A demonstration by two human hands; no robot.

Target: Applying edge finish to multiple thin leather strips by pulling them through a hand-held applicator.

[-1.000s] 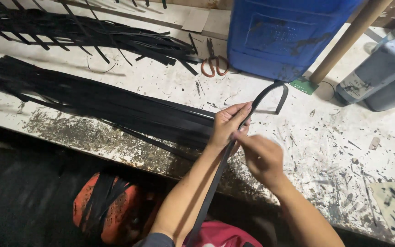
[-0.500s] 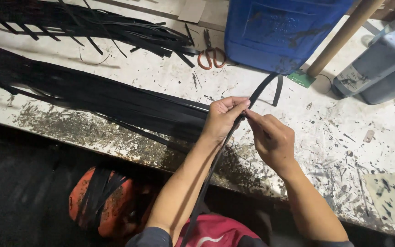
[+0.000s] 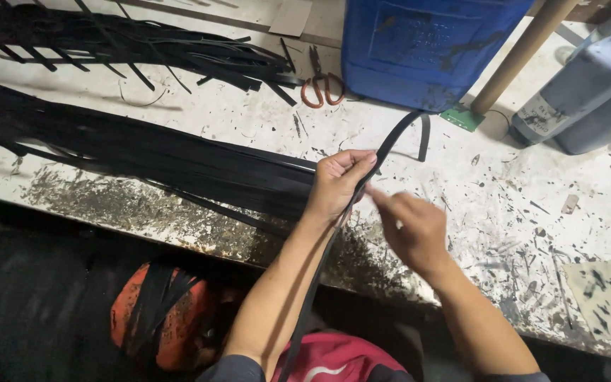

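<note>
Pinched tight in the left hand [image 3: 335, 185], the black strip [image 3: 390, 145] arcs up toward the blue drum [image 3: 426, 49]; right hand [image 3: 408, 230] looks blurred, fingers half curled just beside it, can't tell its grip. I'd keep the strip taut over the worktop [image 3: 503, 191], clear of the strip pile [image 3: 143, 152] left of the drum.

strips [image 3: 143, 152] on bench [image 3: 503, 212] (scissors [image 3: 322, 86] behind), drum [image 3: 429, 46] right.

A worn, whitish workbench [image 3: 249, 134] scarred with dark cuts and stains fills the scene, with a big blue plastic drum [image 3: 426, 49] at its far edge, a grey plastic canister [image 3: 588, 95] right of the drum, and a dark floor [image 3: 30, 304] below the bench's near edge.
</note>
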